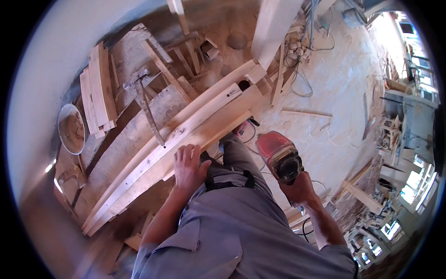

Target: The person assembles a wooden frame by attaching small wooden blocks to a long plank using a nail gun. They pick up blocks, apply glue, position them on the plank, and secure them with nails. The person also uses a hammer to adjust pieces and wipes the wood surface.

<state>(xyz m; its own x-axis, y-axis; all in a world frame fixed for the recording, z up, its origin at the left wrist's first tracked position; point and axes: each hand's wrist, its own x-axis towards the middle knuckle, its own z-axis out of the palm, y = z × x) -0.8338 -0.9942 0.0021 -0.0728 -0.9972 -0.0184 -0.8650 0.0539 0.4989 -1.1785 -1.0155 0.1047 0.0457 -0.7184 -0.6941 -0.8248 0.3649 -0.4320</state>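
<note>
My left hand (188, 163) lies on the near edge of a long pale wooden beam (139, 173), fingers stretched over it and thumb apart. The beam runs diagonally from lower left to upper centre and has small dark holes along it. My right hand (297, 188) is closed round the handle of a red and black power tool (275, 148), held up to the right, apart from the beam. Its exact kind is not clear. A hammer (149, 111) rests beyond the beam, its handle end touching or overlapping the beam's far side.
Several planks (98, 88) are stacked at the left, near a round dusty bucket (72, 129). A pale post (275, 32) rises at the top. Cables (304, 83) and loose wood strips (306, 112) lie on the dusty floor. Offcuts (364, 197) are piled at the right.
</note>
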